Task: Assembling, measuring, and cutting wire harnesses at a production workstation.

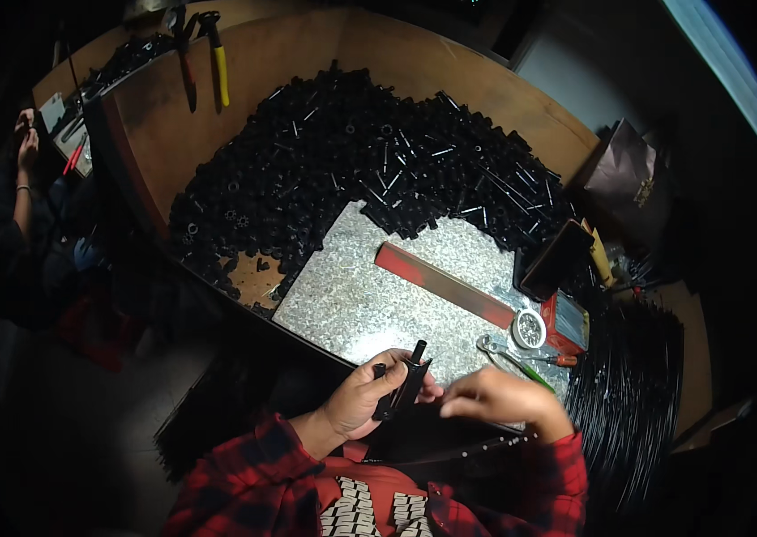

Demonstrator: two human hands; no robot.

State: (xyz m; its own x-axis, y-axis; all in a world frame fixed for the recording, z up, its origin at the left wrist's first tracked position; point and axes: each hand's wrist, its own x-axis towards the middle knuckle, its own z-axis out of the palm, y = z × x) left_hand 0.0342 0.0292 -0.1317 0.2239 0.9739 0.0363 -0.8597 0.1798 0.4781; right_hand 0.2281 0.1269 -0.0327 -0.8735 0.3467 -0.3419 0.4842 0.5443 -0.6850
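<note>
Two bare hands are near each other at the close edge of a grey speckled slab (333, 291), which lies on the bench (257, 281). The left hand (356, 403) has its grip closed around a black part (408, 387). This part is long and tilted, with its upper end pointing away from the person, and a thin black peg (419, 351) stands out of this end. Beside the thumb shows also a short dark piece (379, 370). The right hand (496, 394) is just to the right of it, with the fingers bent; it is blurred, so I cannot tell if its grip is holding something.

Farther on the slab, a red-brown bar (445, 285) lies at a slant. Near its right end is a white round dish (529, 328) with small pieces inside, and below the dish are a green-handled tool (526, 367) and an orange handle (563, 361). A dark phone (559, 259) leans above a red box (566, 324).

Behind the slab rises a big heap of black parts (342, 152). Yellow-handled pliers (220, 72) hang on the wooden wall (298, 54). At far left, another person's hand (27, 148) is visible.
</note>
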